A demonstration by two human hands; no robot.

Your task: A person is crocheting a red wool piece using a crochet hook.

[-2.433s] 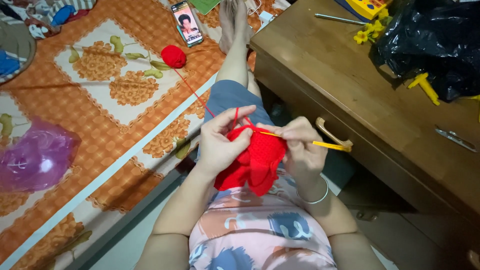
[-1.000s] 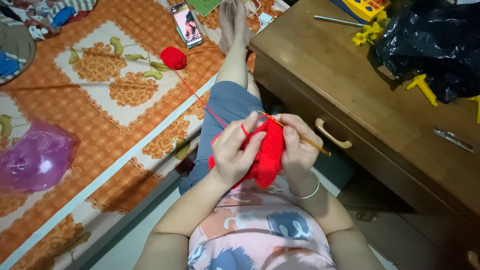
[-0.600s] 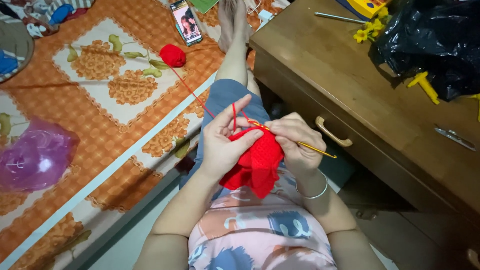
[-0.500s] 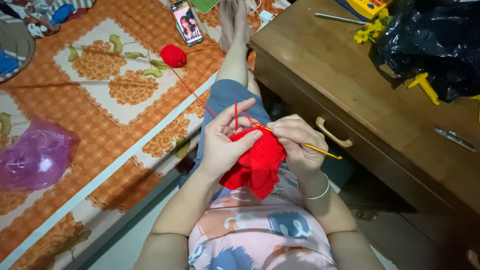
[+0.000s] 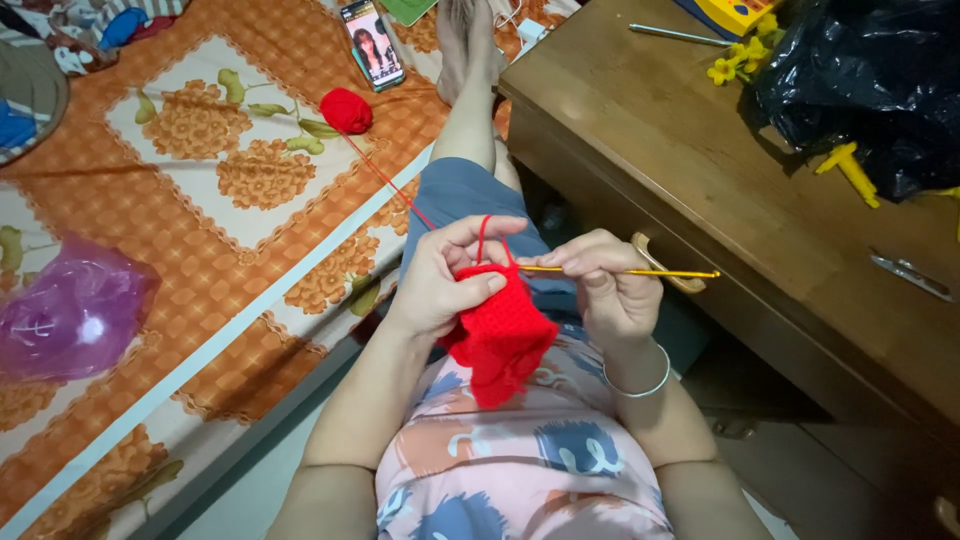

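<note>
Left hand (image 5: 440, 285) pinches the top edge of the red crochet piece (image 5: 500, 340), thumb on front, grip clenched on it; piece hangs over the lap. Right hand (image 5: 610, 290) has its grip closed on the yellow crochet hook (image 5: 640, 272), tip at the piece's top. Red yarn (image 5: 385, 180) runs from the left fingers to the yarn ball (image 5: 346, 110) on the orange mat (image 5: 200, 250). Wooden desk (image 5: 700, 180) stands to the right

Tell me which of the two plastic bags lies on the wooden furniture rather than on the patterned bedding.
The black plastic bag, bunched up on the wooden cabinet top at upper right. The other, a translucent pink bag, lies on the orange floral bedding at far left.
</note>
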